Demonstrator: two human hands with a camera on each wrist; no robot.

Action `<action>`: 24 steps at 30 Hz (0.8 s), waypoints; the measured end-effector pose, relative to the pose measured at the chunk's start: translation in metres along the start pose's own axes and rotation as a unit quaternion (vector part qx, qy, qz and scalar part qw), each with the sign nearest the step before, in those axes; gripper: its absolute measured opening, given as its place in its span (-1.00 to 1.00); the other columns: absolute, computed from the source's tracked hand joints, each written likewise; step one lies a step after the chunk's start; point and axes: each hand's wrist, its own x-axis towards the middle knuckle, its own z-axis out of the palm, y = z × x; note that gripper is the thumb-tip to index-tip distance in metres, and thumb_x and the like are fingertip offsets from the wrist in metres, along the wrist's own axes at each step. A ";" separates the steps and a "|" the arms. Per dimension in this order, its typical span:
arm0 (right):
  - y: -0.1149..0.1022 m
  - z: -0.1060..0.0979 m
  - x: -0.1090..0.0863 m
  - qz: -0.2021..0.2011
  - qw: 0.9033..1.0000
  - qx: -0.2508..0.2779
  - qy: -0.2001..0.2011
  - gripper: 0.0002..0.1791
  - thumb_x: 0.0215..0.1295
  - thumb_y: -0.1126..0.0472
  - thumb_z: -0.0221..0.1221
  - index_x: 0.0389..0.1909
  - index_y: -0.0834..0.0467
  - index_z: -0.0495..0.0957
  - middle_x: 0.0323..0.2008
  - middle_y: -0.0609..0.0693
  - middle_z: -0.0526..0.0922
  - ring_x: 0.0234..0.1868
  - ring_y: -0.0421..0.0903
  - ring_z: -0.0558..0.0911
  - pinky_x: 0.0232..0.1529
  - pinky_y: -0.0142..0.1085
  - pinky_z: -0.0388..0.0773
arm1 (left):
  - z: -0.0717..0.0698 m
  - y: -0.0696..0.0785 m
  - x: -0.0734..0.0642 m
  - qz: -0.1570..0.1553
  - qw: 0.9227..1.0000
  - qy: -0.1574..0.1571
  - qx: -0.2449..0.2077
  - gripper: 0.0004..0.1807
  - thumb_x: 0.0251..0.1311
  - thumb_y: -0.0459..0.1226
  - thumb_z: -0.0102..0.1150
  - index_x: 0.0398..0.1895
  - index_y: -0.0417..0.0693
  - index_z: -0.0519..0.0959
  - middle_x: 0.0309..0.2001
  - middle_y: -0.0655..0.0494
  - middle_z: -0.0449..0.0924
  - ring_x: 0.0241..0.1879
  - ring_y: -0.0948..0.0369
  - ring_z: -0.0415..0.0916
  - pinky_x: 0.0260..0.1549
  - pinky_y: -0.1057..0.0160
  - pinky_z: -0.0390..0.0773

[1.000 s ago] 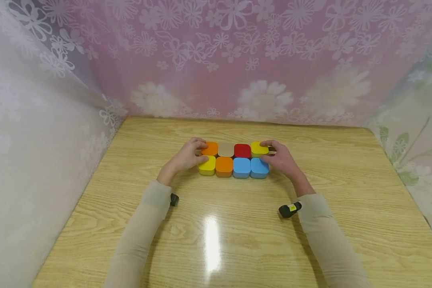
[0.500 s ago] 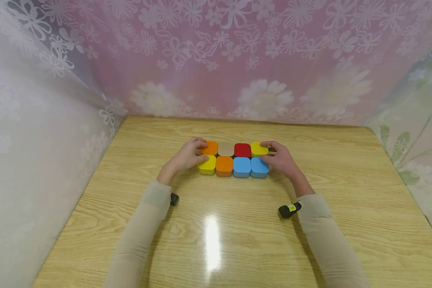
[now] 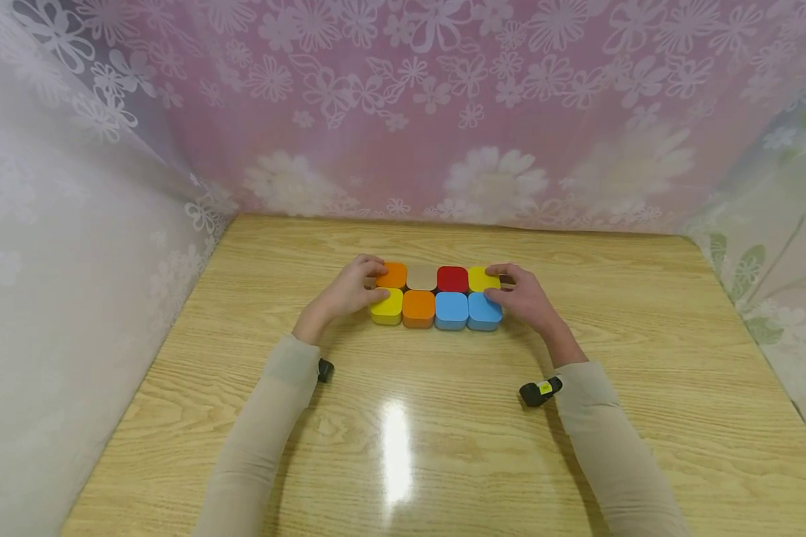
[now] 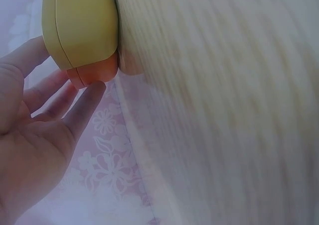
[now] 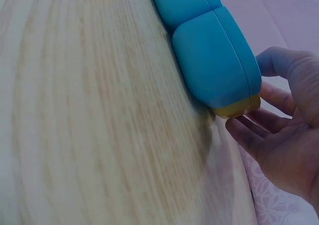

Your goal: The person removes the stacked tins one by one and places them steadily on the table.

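Several rounded-square, lidded-looking boxes stand together in two rows on the table. The back row has an orange box [image 3: 394, 275], a beige box [image 3: 422, 278], a red box [image 3: 453, 280] and a yellow box [image 3: 482, 278]. In front are another yellow box [image 3: 387, 310], another orange box [image 3: 419, 309] and two blue boxes [image 3: 451, 311]. My left hand [image 3: 346, 289] rests against the left end, thumb on the front yellow box, fingers at the back orange one. At the right end, my right hand [image 3: 522, 294] touches the back yellow box and the right blue box.
The wood-grain table [image 3: 443, 432] extends around the boxes, with a bright light reflection in front. A pink floral curtain [image 3: 403, 134] hangs along the back edge, and pale floral cloth [image 3: 94, 261] covers both sides. Black wrist cameras [image 3: 539, 391] sit on both wrists.
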 end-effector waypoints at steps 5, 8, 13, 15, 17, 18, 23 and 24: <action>0.000 0.001 -0.001 0.002 1.000 -0.004 0.003 -0.50 0.37 0.22 0.17 0.29 0.27 0.39 0.32 0.24 0.38 0.28 0.26 0.42 0.29 0.07 0.41 | 0.000 0.001 -0.001 -0.002 1.000 0.001 -0.005 -0.50 0.30 -0.34 0.26 0.24 -0.40 0.43 0.38 -0.16 0.21 0.29 -0.10 0.37 0.19 0.09 0.51; -0.001 0.001 -0.001 0.001 1.000 -0.008 0.003 -0.50 0.38 0.22 0.17 0.29 0.27 0.39 0.33 0.24 0.37 0.28 0.27 0.42 0.30 0.07 0.41 | 0.000 0.002 -0.001 0.000 1.000 0.000 0.000 -0.50 0.30 -0.34 0.26 0.25 -0.39 0.43 0.38 -0.15 0.21 0.30 -0.08 0.37 0.20 0.09 0.51; -0.002 0.001 -0.002 0.000 1.000 -0.011 0.002 -0.50 0.40 0.21 0.16 0.30 0.27 0.39 0.34 0.25 0.37 0.29 0.27 0.41 0.30 0.07 0.40 | -0.001 0.003 -0.002 0.008 1.000 -0.001 0.018 -0.50 0.31 -0.32 0.25 0.25 -0.38 0.43 0.38 -0.14 0.22 0.30 -0.07 0.36 0.20 0.09 0.50; -0.003 0.001 -0.003 0.001 1.000 -0.013 0.002 -0.51 0.41 0.21 0.16 0.30 0.27 0.39 0.34 0.25 0.37 0.30 0.27 0.40 0.31 0.07 0.40 | -0.001 0.003 -0.003 0.011 1.000 -0.002 0.024 -0.50 0.32 -0.31 0.24 0.26 -0.38 0.43 0.38 -0.14 0.22 0.30 -0.07 0.35 0.21 0.10 0.49; -0.003 0.001 -0.003 0.002 1.000 -0.018 0.004 -0.52 0.42 0.20 0.15 0.29 0.26 0.39 0.34 0.24 0.37 0.31 0.27 0.38 0.32 0.08 0.38 | -0.001 0.003 -0.003 0.013 1.000 -0.003 0.028 -0.50 0.33 -0.30 0.23 0.26 -0.37 0.43 0.38 -0.14 0.21 0.32 -0.07 0.33 0.23 0.10 0.48; -0.003 0.001 -0.003 0.002 1.000 -0.020 0.005 -0.53 0.43 0.20 0.14 0.29 0.26 0.39 0.34 0.23 0.37 0.32 0.27 0.38 0.32 0.08 0.38 | -0.001 0.003 -0.003 0.014 0.999 -0.003 0.031 -0.51 0.33 -0.30 0.23 0.26 -0.37 0.43 0.38 -0.14 0.21 0.32 -0.07 0.32 0.24 0.10 0.47; -0.002 0.002 -0.003 -0.004 1.000 -0.030 0.008 -0.55 0.46 0.17 0.13 0.28 0.24 0.41 0.34 0.22 0.37 0.35 0.25 0.34 0.35 0.09 0.34 | -0.001 0.005 -0.005 0.012 0.998 -0.003 0.054 -0.52 0.36 -0.26 0.20 0.27 -0.31 0.42 0.36 -0.13 0.22 0.33 -0.05 0.30 0.27 0.08 0.43; -0.002 0.002 -0.003 -0.008 0.999 -0.031 0.007 -0.55 0.46 0.17 0.13 0.28 0.25 0.40 0.34 0.22 0.37 0.35 0.25 0.34 0.35 0.09 0.33 | -0.001 0.005 -0.006 0.012 0.998 -0.003 0.062 -0.52 0.37 -0.25 0.20 0.27 -0.30 0.42 0.36 -0.12 0.22 0.33 -0.05 0.30 0.28 0.08 0.42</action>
